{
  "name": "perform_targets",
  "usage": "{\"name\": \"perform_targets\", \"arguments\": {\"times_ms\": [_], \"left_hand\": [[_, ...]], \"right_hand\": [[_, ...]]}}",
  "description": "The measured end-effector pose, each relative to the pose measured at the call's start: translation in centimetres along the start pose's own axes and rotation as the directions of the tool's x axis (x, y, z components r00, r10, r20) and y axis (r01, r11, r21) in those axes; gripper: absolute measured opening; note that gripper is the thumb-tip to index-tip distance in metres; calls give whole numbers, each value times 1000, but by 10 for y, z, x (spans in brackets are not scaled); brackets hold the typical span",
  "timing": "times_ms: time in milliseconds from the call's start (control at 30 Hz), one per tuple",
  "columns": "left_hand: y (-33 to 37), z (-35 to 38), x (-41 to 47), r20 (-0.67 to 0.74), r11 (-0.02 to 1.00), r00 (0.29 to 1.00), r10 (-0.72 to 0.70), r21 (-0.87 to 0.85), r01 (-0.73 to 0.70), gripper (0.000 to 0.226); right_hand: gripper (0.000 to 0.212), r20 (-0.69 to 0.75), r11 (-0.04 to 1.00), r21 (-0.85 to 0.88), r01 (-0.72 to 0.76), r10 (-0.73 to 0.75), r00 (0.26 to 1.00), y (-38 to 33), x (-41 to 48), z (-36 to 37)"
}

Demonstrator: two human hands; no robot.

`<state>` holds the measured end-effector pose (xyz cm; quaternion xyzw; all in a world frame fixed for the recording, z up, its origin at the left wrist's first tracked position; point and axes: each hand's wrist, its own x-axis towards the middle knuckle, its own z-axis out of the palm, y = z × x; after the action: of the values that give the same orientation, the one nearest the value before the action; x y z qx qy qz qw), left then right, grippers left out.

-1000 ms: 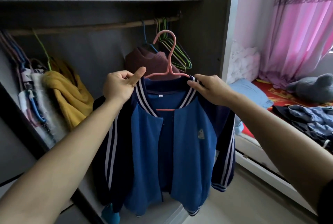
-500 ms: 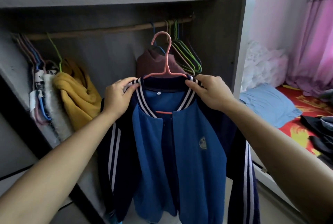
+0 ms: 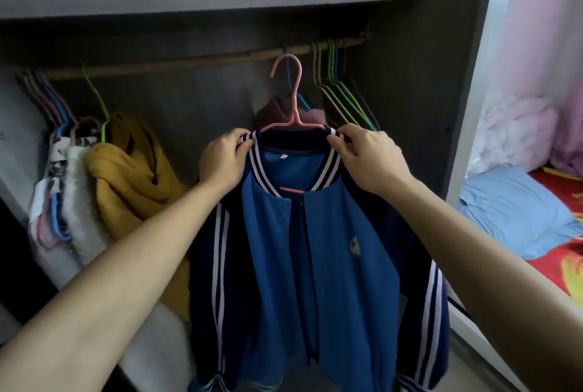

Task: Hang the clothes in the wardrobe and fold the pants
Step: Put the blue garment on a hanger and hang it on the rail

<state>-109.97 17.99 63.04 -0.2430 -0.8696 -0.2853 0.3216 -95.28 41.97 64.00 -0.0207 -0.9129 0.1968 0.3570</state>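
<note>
The open wardrobe [image 3: 202, 0] fills the far view. Near and centre, the blue striped-collar jacket [image 3: 315, 249] sits on a pink hanger [image 3: 295, 98], its hook just below the wooden rail [image 3: 195, 61]. The left hand [image 3: 224, 161] and right hand [image 3: 369, 161] each pinch the collar at a shoulder. To hang it well, I judge, lift level and hook the bare rail left of the empty hangers [image 3: 344, 98]. The white collar tag [image 3: 284, 156] and pale chest crest [image 3: 356, 246] are unreadable.

Grey wardrobe interior [image 3: 189, 101] was dim; daylight came from right through washed-out pink curtain [image 3: 552, 44]. Edges bowed, slightly soft.
</note>
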Motion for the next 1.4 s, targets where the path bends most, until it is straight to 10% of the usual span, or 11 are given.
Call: {"name": "perform_targets", "arguments": {"times_ms": [567,1100,1400], "left_hand": [[-104,106,220,151,962,988,-21,-265,61,29],[-101,169,218,128,940,989,-79,-320,117,33],[-10,112,158,-273,857,918,289,-355,-375,27]], "right_hand": [[32,-96,975,-134,-176,164,982,-28,194,98],[48,-34,986,-75,-146,144,989,13,188,157],[47,-274,924,-5,-383,367,889,72,128,73]]}}
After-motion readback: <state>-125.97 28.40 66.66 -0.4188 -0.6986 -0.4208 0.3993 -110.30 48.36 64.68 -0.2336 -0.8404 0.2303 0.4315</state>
